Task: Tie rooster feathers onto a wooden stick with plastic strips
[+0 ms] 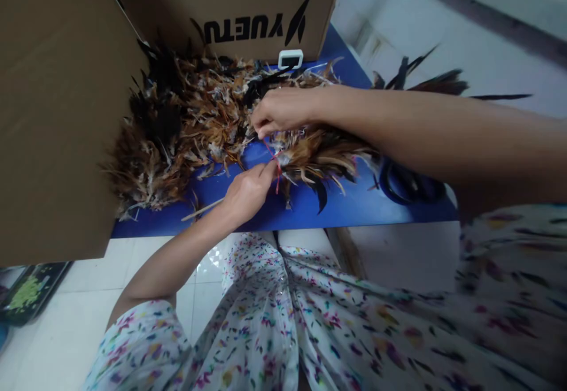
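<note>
My left hand [248, 193] is closed around the base of a feather duster [319, 153], whose brown and black feathers fan out to the right. Its thin pale stick [202, 209] sticks out to the left, beneath that hand. Red string [277, 163] crosses the feather base at my left fingertips. Just above, my right hand [281, 110] pinches the upper end of the string, with its fingers pressed together. Loose brown and black feathers [212, 113] lie in a wide heap left of and behind my hands.
A blue tabletop [212, 193] carries everything. Cardboard boxes [57, 113] stand at the left and back. A small white device with a dark screen [290, 59] sits by the back box. Dark looped handles [398, 183] lie under my right forearm. More feathers [438, 82] jut out at the right.
</note>
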`<state>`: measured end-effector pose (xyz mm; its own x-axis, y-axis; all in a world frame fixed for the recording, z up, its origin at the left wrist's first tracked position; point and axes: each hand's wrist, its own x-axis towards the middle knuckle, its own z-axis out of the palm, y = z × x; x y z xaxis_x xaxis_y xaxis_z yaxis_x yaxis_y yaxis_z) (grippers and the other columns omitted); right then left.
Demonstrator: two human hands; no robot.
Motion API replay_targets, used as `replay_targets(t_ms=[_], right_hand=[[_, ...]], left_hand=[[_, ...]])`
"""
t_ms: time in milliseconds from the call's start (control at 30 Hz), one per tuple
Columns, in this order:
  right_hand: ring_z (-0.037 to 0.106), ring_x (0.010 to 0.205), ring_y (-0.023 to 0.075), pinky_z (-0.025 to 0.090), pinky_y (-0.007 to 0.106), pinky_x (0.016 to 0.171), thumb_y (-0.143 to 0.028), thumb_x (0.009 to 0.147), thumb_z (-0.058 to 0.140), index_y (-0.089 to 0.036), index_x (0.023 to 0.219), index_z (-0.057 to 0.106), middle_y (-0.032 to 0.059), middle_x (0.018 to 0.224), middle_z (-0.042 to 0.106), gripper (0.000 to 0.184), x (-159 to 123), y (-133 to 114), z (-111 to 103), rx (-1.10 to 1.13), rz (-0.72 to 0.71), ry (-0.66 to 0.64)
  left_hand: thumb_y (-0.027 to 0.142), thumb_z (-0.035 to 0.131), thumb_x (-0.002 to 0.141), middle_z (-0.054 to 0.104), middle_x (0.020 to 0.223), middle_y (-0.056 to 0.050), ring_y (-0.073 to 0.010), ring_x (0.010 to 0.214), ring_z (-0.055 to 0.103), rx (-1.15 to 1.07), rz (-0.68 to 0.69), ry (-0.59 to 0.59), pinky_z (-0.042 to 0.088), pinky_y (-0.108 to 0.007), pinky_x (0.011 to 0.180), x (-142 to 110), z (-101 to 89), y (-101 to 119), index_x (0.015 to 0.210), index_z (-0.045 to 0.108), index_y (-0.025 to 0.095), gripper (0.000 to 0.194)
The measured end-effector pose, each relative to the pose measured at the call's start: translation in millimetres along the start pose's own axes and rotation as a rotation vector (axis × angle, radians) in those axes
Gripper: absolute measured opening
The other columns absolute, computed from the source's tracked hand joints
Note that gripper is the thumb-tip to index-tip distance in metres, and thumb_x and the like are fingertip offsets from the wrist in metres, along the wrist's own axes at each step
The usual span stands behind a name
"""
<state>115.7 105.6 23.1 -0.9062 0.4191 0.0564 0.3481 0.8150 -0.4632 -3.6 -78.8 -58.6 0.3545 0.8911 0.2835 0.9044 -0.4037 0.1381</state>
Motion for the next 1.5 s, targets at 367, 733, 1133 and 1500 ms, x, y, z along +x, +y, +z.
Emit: replay_targets(t_ms=[367,733,1133,1500], right_hand=[[0.057,0.059,0.0053,0.039,0.021,0.062,-0.012,0.066,0.084,-0.018,0.059,0.069,-0.0101,0.054,0.062,0.017,3,13,25,0.284,0.14,0.199],[0.048,0.058,-0.0047,0.03,0.018,0.061,-0.014,0.073,0.074,-0.01,0.063,0.068,-0.0157,0.048,0.055,0.012,14,-32,-3,-0.256,0.06,-0.104],[0.051,0.048,0.0032,0.036,0.018,0.046,-0.027,0.081,0.073,-0.014,0.077,0.07,-0.0025,0.064,0.065,0.014,-100,-78,29,0.408,0.025,0.568],[0.044,0.048,0.0081,0.033,0.023,0.047,-0.036,0.084,0.059,-0.017,0.068,0.058,-0.0034,0.054,0.05,0.025,-47,-29,135,0.769,0.376,0.552]], left_hand=[[0.009,0.028,0.099,0.067,0.091,-0.013,-0.0197,0.083,0.068,0.351,0.14,0.072,0.055,-0.028,0.072,-20,-10.4,-12,0.144,0.045,0.008,0.048],[0.03,0.038,0.103,0.065,0.084,-0.006,-0.0136,0.073,0.06,-0.258,0.091,0.205,0.05,-0.026,0.07,-4,1.4,-38,0.115,0.064,0.015,0.032],[0.06,0.073,0.076,0.041,0.051,0.005,-0.005,0.045,0.032,-1.392,-0.483,0.141,0.019,-0.02,0.042,14,-17.2,-43,0.071,0.06,0.016,0.047],[0.057,0.077,0.072,0.049,0.053,0.003,-0.0036,0.044,0.04,-1.422,-0.595,0.202,0.023,-0.016,0.039,10,12.9,-41,0.07,0.063,0.013,0.046]])
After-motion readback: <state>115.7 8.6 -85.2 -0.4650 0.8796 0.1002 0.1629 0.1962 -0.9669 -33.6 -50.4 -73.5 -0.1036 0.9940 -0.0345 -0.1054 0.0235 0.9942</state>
